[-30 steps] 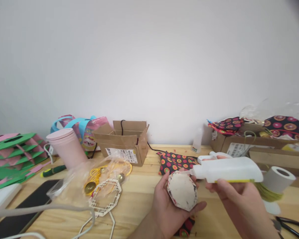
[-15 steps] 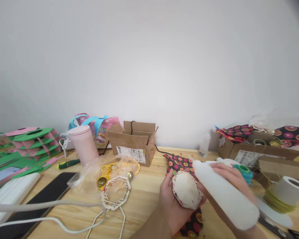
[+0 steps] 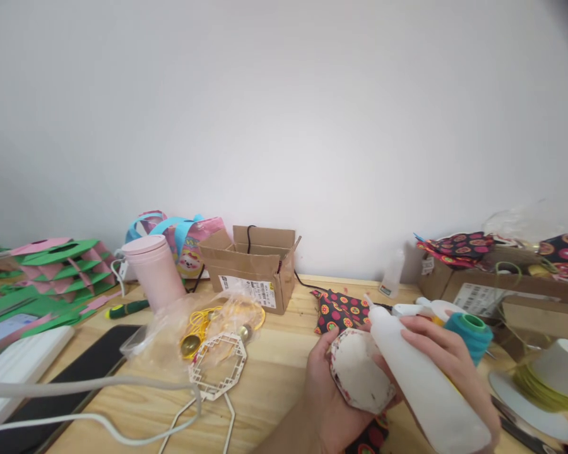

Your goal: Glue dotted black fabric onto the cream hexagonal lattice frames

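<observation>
The head view shows the left hand [image 3: 329, 394] cupping a white padded shape [image 3: 360, 372] above the desk [image 3: 274, 384], right hand [image 3: 447, 362] fingers wrapped round a glue bottle [image 3: 421, 378], no glue showing yet.

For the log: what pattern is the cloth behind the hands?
Black cloth with red, yellow and green circles, seen in the head view.

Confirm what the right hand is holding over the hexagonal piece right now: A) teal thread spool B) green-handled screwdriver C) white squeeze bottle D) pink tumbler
C: the right hand wraps a white squeeze bottle, nozzle up beside the hexagonal piece cupped in the left hand.
</observation>
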Tool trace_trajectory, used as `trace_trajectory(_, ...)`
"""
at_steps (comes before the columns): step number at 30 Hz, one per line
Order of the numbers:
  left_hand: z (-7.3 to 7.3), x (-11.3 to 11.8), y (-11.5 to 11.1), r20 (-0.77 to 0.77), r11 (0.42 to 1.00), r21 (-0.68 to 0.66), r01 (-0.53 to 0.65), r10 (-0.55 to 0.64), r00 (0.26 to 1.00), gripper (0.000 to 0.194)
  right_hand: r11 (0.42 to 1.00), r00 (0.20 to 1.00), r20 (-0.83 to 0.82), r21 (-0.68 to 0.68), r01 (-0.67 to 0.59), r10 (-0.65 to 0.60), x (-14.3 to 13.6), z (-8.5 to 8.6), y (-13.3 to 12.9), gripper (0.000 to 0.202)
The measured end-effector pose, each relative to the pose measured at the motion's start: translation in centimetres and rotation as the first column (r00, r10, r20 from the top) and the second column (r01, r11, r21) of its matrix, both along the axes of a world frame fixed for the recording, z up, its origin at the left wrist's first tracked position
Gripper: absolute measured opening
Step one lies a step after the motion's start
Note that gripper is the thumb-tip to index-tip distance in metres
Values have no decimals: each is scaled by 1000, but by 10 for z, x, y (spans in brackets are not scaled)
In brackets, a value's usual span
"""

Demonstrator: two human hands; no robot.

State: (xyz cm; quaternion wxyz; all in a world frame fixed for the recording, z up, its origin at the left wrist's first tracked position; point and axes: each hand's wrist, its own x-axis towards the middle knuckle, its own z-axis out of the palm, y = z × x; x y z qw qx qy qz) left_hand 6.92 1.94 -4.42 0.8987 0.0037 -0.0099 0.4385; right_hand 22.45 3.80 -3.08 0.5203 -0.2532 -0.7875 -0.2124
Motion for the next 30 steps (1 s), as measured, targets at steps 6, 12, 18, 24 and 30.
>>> trace_trajectory(6, 4, 0, -4, -17, 1000, 15, 10, -10, 1000, 34, 996, 993, -119, -85, 7, -17, -10, -1, -5, 51)
trace_trajectory(12, 6, 0, -3, -13, 1000, 9, 5, -5, 1000, 35, 994, 985, -172, -109, -29, 10, -14, -2, -8, 46)
trace_trajectory(18, 7, -2, -2, -29, 1000, 2, 4, -4, 1000, 34, 989, 980, -197, -141, -37, 8, -17, -2, -10, 42)
trace_trajectory(24, 7, -1, -3, -61, 1000, 3, -13, 13, 998, 34, 983, 977, -213, -180, -18, -21, -18, 0, -13, 40)
trace_trajectory(30, 4, -3, 0, -116, 998, 29, -55, 58, 992, 36, 977, 944, -326, -212, -25, -47, -23, 4, -17, 34)
